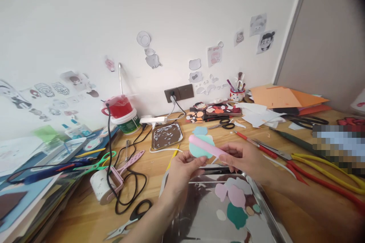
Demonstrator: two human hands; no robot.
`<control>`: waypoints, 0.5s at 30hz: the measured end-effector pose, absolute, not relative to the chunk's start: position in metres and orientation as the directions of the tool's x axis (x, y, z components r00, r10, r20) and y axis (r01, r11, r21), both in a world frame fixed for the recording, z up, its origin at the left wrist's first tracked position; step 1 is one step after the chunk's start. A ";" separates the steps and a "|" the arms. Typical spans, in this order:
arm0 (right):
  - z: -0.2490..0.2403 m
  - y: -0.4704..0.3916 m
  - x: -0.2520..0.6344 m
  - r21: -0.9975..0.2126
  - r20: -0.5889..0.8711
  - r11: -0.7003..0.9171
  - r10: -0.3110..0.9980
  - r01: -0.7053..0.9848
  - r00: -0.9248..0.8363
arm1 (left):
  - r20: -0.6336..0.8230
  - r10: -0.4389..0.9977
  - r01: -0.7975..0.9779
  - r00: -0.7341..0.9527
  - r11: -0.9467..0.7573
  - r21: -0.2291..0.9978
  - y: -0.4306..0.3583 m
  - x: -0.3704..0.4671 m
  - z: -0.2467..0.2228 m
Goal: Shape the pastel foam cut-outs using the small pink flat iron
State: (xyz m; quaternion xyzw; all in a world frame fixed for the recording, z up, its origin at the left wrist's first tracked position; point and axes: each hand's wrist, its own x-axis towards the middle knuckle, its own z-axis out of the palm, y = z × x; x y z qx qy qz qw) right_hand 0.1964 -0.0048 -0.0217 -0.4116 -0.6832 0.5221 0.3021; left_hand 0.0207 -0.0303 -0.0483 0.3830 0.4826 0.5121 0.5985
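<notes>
My left hand [186, 169] is closed, pinching the lower edge of a mint-green rounded cutout [202, 152] between thumb and fingers. In my right hand [238, 155] is a pink round-ended stick [205, 144], which lies slantwise across the front of the cutout; I cannot tell whether they touch. Both hands are above the far rim of a shiny metal tray [196, 212]. Inside the tray lie a pink cutout [236, 196], a dark green cutout [237, 215] and several smaller pieces. A light blue cutout [200, 130] sits just behind on the wooden table.
Black-handled scissors [134, 218] lie left of the tray, near a pink lint roller [103, 186] and a tangled black cable [134, 197]. A brown-topped glue pad [167, 136] lies behind my left hand. Yellow-handled shears [319, 161] and red-handled tools are at right.
</notes>
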 end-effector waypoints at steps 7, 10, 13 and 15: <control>-0.021 -0.006 0.197 -0.968 -0.017 0.105 0.881 0.230 -0.473 | -0.153 0.988 -0.230 0.006 0.150 0.962 -0.032 0.021 -0.045; -0.021 -0.003 0.198 -0.966 -0.002 0.115 0.891 0.230 -0.454 | -0.168 0.986 -0.224 -0.001 0.164 0.961 -0.032 0.020 -0.043; -0.025 0.002 0.200 -0.964 0.016 0.126 0.906 0.234 -0.423 | -0.196 0.980 -0.225 -0.029 0.184 0.957 -0.032 0.020 -0.039; -0.031 0.007 0.202 -0.964 0.037 0.136 0.918 0.227 -0.394 | -0.218 0.973 -0.237 -0.068 0.197 0.951 -0.032 0.021 -0.036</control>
